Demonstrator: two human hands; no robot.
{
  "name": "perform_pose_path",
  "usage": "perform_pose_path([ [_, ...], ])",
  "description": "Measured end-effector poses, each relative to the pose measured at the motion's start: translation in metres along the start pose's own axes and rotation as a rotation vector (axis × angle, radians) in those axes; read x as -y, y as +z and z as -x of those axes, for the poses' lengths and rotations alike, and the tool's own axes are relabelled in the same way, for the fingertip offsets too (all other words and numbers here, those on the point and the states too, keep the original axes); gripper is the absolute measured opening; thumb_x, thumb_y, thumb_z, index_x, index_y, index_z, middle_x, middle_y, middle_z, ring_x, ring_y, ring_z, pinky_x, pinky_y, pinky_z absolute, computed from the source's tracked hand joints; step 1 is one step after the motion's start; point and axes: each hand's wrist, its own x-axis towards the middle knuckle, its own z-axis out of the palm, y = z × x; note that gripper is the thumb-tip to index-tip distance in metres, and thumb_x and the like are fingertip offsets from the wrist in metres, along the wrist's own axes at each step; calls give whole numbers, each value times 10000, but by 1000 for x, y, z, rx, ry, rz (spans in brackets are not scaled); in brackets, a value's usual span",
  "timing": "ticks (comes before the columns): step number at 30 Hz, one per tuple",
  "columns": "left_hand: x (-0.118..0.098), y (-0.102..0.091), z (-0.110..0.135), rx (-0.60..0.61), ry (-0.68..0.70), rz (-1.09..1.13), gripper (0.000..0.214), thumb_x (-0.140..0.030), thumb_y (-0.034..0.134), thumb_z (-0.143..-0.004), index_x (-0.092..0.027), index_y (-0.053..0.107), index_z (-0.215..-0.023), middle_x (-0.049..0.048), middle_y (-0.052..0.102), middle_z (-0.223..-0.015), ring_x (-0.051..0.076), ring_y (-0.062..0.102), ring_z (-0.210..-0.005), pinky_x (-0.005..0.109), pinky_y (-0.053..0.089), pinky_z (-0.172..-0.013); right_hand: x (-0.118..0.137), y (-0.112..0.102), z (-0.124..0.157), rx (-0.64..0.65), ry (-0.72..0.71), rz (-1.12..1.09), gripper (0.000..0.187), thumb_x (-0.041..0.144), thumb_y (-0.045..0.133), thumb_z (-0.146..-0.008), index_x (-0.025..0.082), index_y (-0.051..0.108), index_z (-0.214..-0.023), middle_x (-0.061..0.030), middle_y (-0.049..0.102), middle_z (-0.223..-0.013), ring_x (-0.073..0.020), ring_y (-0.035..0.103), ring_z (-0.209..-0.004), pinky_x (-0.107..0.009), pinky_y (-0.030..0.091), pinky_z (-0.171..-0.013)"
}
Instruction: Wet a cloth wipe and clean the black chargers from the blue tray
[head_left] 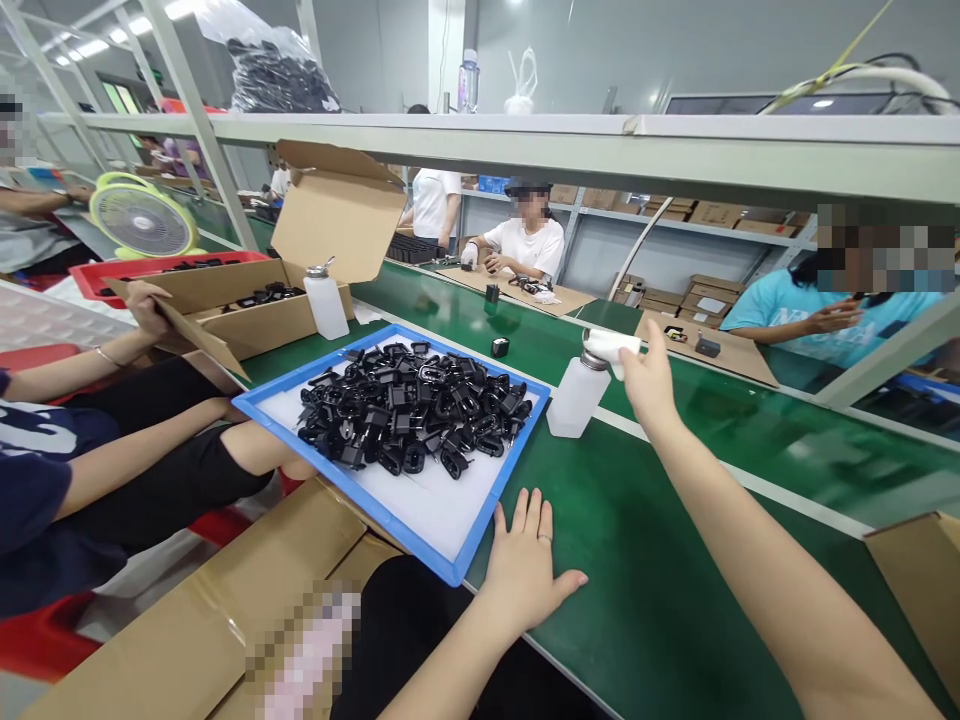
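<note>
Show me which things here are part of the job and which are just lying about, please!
Part of the job:
right hand
white cloth
pump bottle
left hand
blue tray
black plug adapters

Probably just lying about:
yellow-green fan
cardboard box
second pump bottle
black cube

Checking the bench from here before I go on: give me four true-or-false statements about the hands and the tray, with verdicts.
1. The right hand holds a white cloth on top of a white plastic bottle. True.
2. The left hand grips the blue tray. False: it lies flat on the green conveyor belt beside the tray.
3. The tray holds a heap of black plug adapters. True.
4. A second white bottle stands inside the tray. False: it stands beyond the tray, by a cardboard box.
</note>
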Motion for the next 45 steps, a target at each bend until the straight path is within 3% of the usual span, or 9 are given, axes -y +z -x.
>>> perform_pose_path([
  [2,0,0,0,2,-3,-3,756,-608,172,-722,-73,153,-1256,99,52,-1324,233,-19,-1227,521,97,-961,5,-3,-11,-42,153,-109,574,198,335,-724,38,163,-1248,-129,245,-1241,-220,355,-1045,-319,348,-839],
  [4,1,1,-1,4,-6,-7,759,-609,179,-719,-72,157,-1255,101,51,-1324,234,-15,-1227,522,98,-960,7,-3,-21,-92,181,-81,563,172,344,-723,20,183,-1241,-129,236,-1244,-206,291,-1094,-300,302,-882],
  [10,1,1,-2,-5,-7,-18,764,-611,191,-716,-70,163,-1255,103,63,-1325,239,-4,-1227,522,107,-961,6,5,-15,0,26,244,556,171,318,-752,20,153,-1260,-142,508,-917,-271,459,-886,-431,281,-859],
  [13,1,0,-1,2,-5,-20,763,-608,194,-717,-67,163,-1255,105,62,-1326,239,-11,-1226,521,110,-961,2,6,-11,21,-98,312,551,186,287,-745,30,160,-1258,-106,530,-786,-274,489,-794,-494,236,-856],
  [18,0,-1,-1,22,-5,-24,763,-603,197,-720,-63,154,-1256,103,49,-1325,244,-19,-1225,523,105,-960,-6,0,-27,-84,5,266,607,188,315,-689,-25,182,-1241,-166,513,-832,-307,486,-770,-453,355,-749],
  [22,0,1,-1,12,-6,-21,764,-604,203,-720,-61,151,-1256,105,52,-1325,248,-13,-1225,526,94,-960,-6,3,-23,-28,-74,285,593,224,302,-700,19,191,-1245,-149,518,-825,-298,492,-715,-453,382,-705],
  [26,0,1,-2,3,5,-10,757,-599,198,-726,-60,149,-1255,108,56,-1324,247,-8,-1225,527,87,-959,-6,11,-5,61,-198,394,566,238,244,-729,9,169,-1241,-118,526,-742,-271,491,-701,-501,296,-806],
  [31,0,0,-2,27,-1,1,764,-599,216,-721,-56,145,-1255,111,44,-1325,252,-20,-1224,530,90,-956,-15,15,0,40,-326,443,531,252,218,-750,38,179,-1234,-133,517,-872,-264,474,-829,-524,206,-866],
  [45,1,2,-2,13,-3,9,766,-607,204,-718,-67,141,-1257,102,38,-1325,238,-24,-1227,527,92,-960,-18,18,0,60,-310,493,537,262,200,-756,23,176,-1236,-155,507,-943,-260,460,-898,-529,193,-872],
])
